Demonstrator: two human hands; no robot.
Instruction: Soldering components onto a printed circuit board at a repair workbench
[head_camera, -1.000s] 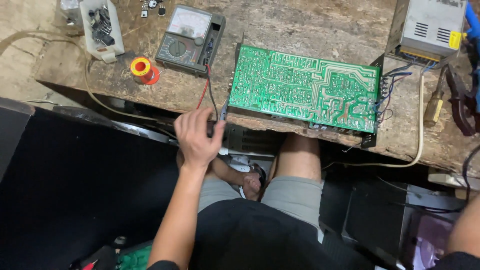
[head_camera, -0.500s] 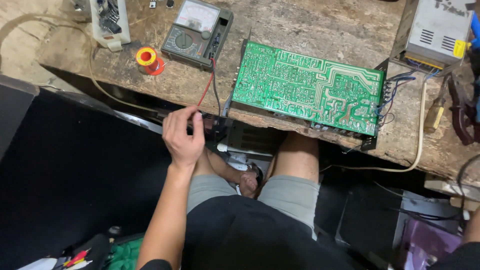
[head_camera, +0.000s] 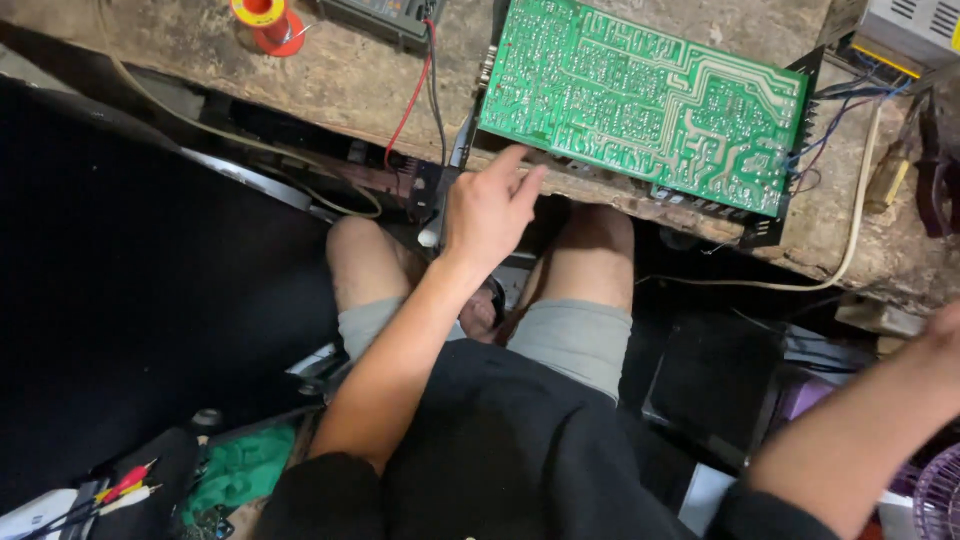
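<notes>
Left hand (head_camera: 490, 205) with loose, empty grip, fingertips at the near edge of a green circuit board (head_camera: 645, 100) lying on the worn worktop (head_camera: 340, 70), right hand (head_camera: 945, 335) mostly out of frame, grip unclear.

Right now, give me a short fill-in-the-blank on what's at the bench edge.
1. The left hand reaches toward the near edge of the ____ circuit board.
2. A red and a black lead hang from the ____ at the top.
3. The solder spool on the workbench lies to the ____ of the circuit board.

Missing words: green; meter; left
</notes>
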